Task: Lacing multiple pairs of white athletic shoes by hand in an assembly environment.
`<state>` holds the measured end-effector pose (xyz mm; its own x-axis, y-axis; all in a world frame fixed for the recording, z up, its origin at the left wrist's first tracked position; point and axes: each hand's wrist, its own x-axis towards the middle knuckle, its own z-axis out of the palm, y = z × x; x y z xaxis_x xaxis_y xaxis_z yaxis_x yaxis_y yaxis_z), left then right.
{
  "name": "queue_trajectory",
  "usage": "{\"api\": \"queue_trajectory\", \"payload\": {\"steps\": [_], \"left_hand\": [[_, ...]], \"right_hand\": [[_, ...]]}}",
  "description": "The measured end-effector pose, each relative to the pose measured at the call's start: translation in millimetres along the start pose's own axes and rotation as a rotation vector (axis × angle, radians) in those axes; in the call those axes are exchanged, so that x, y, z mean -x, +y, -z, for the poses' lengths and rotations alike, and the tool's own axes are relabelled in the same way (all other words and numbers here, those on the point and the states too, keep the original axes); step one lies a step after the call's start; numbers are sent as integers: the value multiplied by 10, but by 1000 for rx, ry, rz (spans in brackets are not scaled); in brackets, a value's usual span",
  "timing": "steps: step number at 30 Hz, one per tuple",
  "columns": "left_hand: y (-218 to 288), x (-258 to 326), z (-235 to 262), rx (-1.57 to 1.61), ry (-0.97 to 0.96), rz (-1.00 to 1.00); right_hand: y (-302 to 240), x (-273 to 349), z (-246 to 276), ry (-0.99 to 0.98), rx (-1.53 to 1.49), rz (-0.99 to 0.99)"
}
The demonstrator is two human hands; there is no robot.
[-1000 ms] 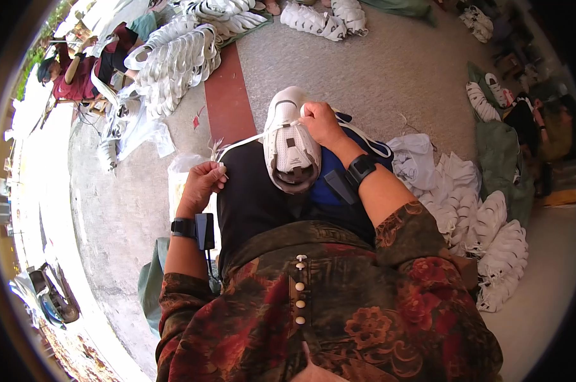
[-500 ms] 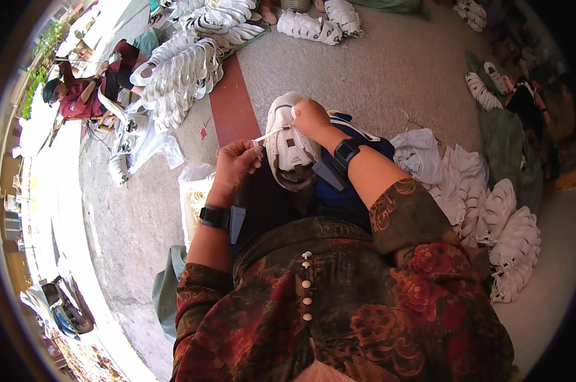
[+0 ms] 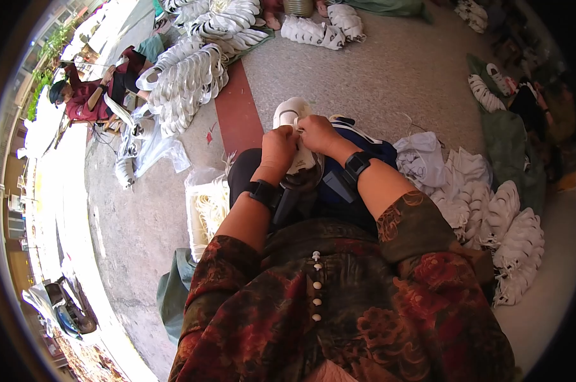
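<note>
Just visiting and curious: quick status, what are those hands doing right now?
Left hand and right hand both gripping the white shoe on the lap, fingers close together. Shoe piles alongside, nothing blocking.

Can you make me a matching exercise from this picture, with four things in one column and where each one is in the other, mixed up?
Things:
1. white shoe
2. row of white shoes
3. pile of white shoes
4. red stripe on the floor

Places:
A. on the floor to the person's right
B. on the person's lap, under the left hand and the right hand
C. running along the floor just left of the lap
D. on the floor ahead and to the left

Pairs: 1-B, 2-D, 3-A, 4-C
</note>
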<state>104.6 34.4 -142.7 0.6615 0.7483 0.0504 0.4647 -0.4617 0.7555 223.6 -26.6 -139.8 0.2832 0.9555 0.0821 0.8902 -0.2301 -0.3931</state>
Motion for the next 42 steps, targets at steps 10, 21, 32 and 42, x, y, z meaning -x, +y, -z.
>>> {"api": "queue_trajectory", "payload": {"steps": [10,21,32,42], "left_hand": [[43,36,-160,-394,82,-120],[-36,148,298,-369,-274,-309],[-484,268,515,1304,-117,389],[-475,-48,214,996,58,318]], "right_hand": [[112,50,-219,216,-468,-110],[97,67,-227,264,-485,-160],[-293,12,-188,203,-239,154],[-327,51,-154,149,-344,62]]}}
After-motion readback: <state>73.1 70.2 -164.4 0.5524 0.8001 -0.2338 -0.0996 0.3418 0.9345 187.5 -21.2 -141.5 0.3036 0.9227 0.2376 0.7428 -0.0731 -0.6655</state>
